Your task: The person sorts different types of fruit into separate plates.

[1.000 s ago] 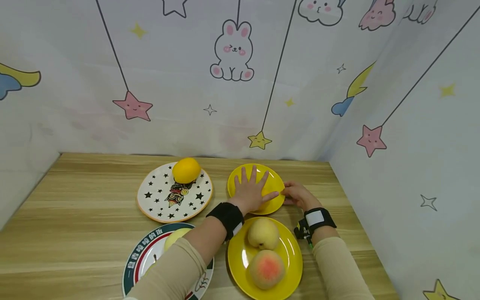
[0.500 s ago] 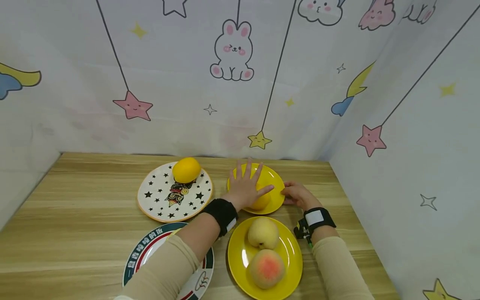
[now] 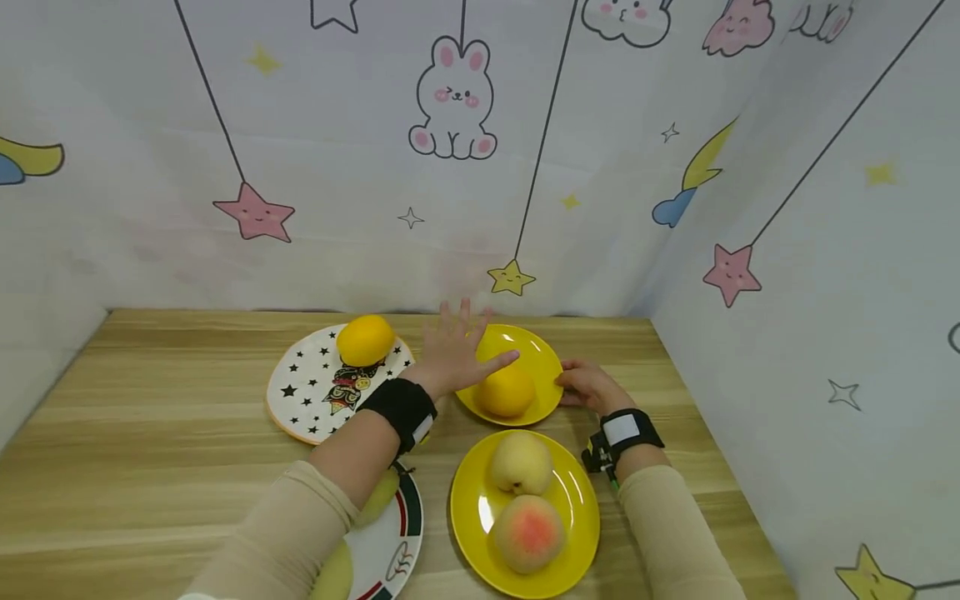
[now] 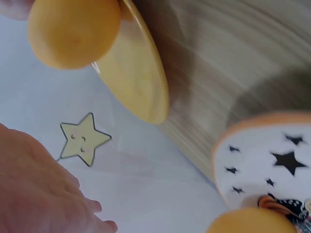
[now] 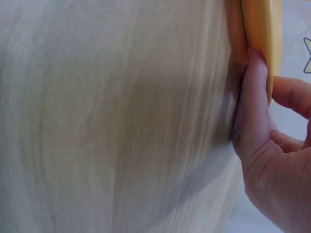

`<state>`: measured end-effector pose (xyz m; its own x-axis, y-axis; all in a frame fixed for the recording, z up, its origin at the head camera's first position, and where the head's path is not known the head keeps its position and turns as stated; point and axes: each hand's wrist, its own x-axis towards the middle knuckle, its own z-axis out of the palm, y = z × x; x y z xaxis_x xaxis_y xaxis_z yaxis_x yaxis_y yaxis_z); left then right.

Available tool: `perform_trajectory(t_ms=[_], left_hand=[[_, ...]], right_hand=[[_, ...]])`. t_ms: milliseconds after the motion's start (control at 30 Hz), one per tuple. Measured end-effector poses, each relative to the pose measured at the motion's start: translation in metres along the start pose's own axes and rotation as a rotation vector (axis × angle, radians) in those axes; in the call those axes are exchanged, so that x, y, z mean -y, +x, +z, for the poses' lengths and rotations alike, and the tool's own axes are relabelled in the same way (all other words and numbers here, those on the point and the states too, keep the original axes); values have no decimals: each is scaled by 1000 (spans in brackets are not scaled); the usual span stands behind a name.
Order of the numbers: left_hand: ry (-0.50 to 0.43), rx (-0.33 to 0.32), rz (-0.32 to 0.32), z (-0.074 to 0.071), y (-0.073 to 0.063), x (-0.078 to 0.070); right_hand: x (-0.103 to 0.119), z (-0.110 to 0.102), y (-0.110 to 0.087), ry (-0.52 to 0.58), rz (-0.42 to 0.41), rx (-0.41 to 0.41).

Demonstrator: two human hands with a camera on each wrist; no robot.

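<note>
In the head view my left hand (image 3: 453, 354) is held with fingers spread and nothing in it, over the left edge of a small yellow plate (image 3: 542, 357). An orange (image 3: 506, 392) rests on that plate, just right of the hand. My right hand (image 3: 592, 386) pinches the plate's right rim. The right wrist view shows the rim (image 5: 265, 29) between digits on either side of it, low over the wood. In the left wrist view the orange (image 4: 73, 31) sits apart from my left hand (image 4: 39, 184).
Left of it lies a white star-patterned plate (image 3: 300, 400) with a lemon-like yellow fruit (image 3: 365, 340). Nearer stands a larger yellow plate (image 3: 468, 517) with a pear (image 3: 522, 463) and a peach (image 3: 529, 534). My left forearm partly hides a green-rimmed plate (image 3: 408, 508) bearing pale green fruit. Patterned cloth walls (image 3: 337, 267) border the table.
My left hand has drawn back leftward off the small yellow plate, uncovering the orange there. My right hand stays at the rim. The head view has shifted slightly.
</note>
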<state>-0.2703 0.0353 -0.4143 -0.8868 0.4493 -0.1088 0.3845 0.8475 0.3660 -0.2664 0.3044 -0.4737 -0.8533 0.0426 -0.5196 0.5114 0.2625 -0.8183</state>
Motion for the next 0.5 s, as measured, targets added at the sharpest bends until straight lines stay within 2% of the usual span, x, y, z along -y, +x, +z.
perform_trajectory(t_ms=[200, 400, 500], left_hand=[[9, -44, -5, -12, -4, 25], [-23, -77, -69, -23, -7, 53], [-43, -77, -105, -33, -15, 63]], right_hand=[[1, 1, 2, -12, 1, -2], [1, 1, 2, -18, 1, 1], [1, 2, 1, -15, 3, -3]])
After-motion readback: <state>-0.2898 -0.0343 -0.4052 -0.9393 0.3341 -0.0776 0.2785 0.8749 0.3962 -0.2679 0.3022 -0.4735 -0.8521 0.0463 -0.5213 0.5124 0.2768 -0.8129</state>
